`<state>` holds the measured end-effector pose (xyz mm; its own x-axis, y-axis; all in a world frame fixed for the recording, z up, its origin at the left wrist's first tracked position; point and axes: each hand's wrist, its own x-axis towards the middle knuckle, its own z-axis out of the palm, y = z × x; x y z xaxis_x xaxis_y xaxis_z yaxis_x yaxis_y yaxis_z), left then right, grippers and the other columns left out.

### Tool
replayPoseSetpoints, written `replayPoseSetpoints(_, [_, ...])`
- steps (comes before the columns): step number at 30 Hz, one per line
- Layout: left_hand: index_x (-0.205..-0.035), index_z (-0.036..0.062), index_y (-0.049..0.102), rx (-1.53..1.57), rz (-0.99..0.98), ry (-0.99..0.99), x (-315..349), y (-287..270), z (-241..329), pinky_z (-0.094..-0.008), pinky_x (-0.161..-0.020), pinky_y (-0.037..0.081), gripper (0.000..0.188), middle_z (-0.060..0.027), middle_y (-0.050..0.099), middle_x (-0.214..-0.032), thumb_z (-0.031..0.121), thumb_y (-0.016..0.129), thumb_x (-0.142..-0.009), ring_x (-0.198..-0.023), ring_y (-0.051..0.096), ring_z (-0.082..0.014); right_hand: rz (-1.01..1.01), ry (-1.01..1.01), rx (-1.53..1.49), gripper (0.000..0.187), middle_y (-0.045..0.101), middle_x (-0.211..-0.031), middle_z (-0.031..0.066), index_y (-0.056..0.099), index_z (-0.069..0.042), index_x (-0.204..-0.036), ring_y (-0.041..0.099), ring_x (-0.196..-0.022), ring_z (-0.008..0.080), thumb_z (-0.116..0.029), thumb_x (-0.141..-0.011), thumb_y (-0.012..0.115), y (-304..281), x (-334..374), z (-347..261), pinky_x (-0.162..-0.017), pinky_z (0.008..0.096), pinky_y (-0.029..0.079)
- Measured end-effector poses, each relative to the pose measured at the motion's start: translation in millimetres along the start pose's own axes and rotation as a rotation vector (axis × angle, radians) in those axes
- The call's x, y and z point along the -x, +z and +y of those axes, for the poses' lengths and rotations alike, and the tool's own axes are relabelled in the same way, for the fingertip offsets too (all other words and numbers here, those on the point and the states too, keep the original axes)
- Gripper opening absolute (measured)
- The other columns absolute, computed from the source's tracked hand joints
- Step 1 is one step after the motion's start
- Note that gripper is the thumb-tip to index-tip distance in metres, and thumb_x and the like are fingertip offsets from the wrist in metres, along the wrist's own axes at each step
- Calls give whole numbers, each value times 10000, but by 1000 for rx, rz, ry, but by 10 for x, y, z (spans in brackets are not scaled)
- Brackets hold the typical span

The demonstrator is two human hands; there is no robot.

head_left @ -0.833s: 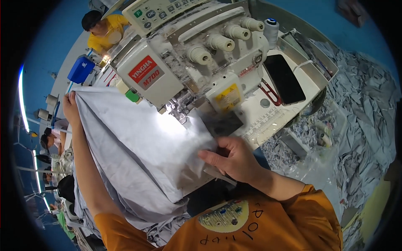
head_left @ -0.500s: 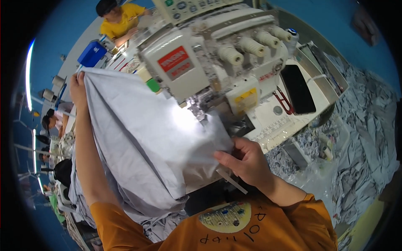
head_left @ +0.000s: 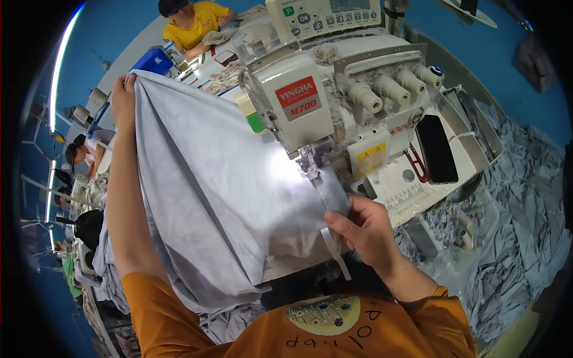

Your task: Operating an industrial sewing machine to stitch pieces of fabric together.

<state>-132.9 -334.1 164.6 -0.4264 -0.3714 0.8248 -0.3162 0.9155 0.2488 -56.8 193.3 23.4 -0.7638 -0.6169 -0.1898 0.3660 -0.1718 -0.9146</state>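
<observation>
A large piece of light grey fabric (head_left: 221, 161) lies across the bed of a white overlock sewing machine (head_left: 298, 107), and its near folds hang over the front edge. At the far left my left hand (head_left: 123, 98) grips a raised corner of the fabric, arm stretched out. My right hand (head_left: 371, 232) pinches the fabric's right edge between thumb and fingers, just in front of the presser foot (head_left: 308, 164). The edge runs under this foot, beside a bright lamp spot. A narrow white strip (head_left: 336, 253) dangles beside my right thumb.
Right of the needle area lie red thread snips (head_left: 418, 164) and a black phone (head_left: 437, 149). A tray (head_left: 477, 131) borders the table. Heaped grey fabric (head_left: 519, 197) fills the right side. A person in yellow (head_left: 197, 27) works at the far table, near a blue machine part (head_left: 153, 61).
The view has shifted, so the machine sits further right and lower. Relative to it, my left hand is further out, away from the machine. Both hands still hold the fabric; the white strip hangs steeper.
</observation>
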Motion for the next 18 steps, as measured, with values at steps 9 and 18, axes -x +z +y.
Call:
replayPoseSetpoints(9, [-1186, 32, 520, 486, -287, 380, 1235, -699, 1721, -342, -904, 404, 545, -126, 564, -1171, 229, 739, -728, -1092, 530, -239, 72, 0, -30, 160, 581, -689, -31, 612, -10, -859, 485, -593, 12, -165, -849, 654, 51, -26, -18, -522, 169, 394])
replayPoseSetpoints(18, [-1069, 85, 635, 392, -506, 943, 2492, -1032, 2467, -294, -728, 476, 452, -79, 626, -1037, 119, 688, -622, -894, 614, -229, 69, -18, -70, 162, 604, -713, 6, 618, -13, -915, 472, -505, 20, -165, -859, 624, 34, -27, -185, -442, 167, 364])
